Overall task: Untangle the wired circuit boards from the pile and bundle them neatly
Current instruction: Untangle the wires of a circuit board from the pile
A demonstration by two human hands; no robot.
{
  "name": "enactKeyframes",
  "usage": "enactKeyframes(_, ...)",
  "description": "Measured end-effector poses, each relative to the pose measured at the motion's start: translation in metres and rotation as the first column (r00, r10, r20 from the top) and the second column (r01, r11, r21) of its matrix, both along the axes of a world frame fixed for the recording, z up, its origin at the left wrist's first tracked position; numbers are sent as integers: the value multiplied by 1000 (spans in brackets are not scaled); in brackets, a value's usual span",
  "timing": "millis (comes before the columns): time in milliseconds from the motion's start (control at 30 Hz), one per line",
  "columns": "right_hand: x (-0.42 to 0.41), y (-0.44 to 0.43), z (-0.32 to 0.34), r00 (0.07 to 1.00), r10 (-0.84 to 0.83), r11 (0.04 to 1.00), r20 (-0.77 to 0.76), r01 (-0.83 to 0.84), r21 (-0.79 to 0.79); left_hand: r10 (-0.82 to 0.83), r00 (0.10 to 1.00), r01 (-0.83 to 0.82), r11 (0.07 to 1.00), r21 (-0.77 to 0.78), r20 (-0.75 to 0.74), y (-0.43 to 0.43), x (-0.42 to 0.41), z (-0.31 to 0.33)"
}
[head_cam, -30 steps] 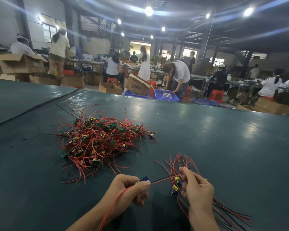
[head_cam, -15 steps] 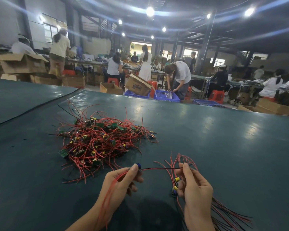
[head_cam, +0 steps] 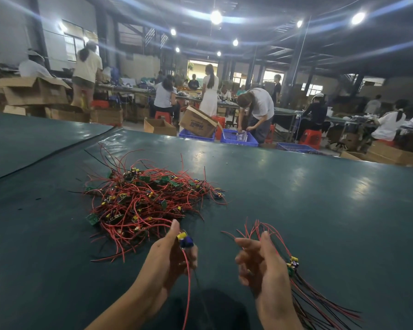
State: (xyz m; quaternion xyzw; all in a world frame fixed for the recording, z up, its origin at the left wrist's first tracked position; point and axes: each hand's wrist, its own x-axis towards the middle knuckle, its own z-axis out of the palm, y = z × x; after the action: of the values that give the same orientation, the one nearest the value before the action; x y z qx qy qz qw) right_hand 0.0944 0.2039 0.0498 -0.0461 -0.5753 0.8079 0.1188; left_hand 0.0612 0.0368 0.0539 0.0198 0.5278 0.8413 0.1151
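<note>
Green surface (head_cam: 296, 198) is carrying everything. Left hand (head_cam: 167, 260) is pinching one wired board (head_cam: 186, 240), red lead (head_cam: 188, 282) hanging toward the camera. Right hand (head_cam: 262, 265) is curling loosely beside the bundle (head_cam: 293, 264); grip cannot be told. Bundle is lying rightward, leads running far-to-near. Pile (head_cam: 148, 201) is sitting beyond the left hand. Likely next: board going right, lead aligning.

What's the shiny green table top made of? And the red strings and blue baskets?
The table cover looks like glossy vinyl or rubbery sheet: it mirrors the lamps. The red wires seem plastic-coated: smooth, springy curls. The blue baskets look like hard plastic, with slotted walls.
</note>
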Motion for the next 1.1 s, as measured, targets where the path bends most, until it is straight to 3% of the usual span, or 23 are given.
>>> enactKeyframes(100, 3, -15, -3, 995, 102, 984, 12, -102, 146, -102, 993, 98, 993, -65, -61, 5, 5, -2)
enactKeyframes(200, 6, -32, -8, 984, 179, 966, 8, -177, 187, -220, 972, 204, 964, -173, -78, 7, 8, -3)
enactKeyframes(467, 5, -34, -10, 967, 240, 962, 91, -249, 109, -287, 956, 258, 919, -299, -58, 4, 4, -7)
enactKeyframes(600, 2, -33, -12, 949, 264, 964, 170, -257, -60, -302, 952, 306, 927, -217, 53, 3, 2, -11)
enactKeyframes(700, 1, -32, -13, 965, 193, 974, 179, -167, -150, -298, 940, 313, 947, -70, 166, 6, 1, -16)
enactKeyframes(833, 1, -31, -12, 981, 101, 980, 166, -70, -185, -310, 951, 309, 939, -150, 17, 12, 4, -23)
enactKeyframes(967, 1, -32, -12, 988, 55, 992, 144, -38, -119, -262, 951, 218, 943, -250, -161, 9, 5, -25)
enactKeyframes(1100, 3, -38, -14, 989, 74, 994, 129, -63, -91, -280, 944, 242, 947, -211, -175, 5, 2, -24)
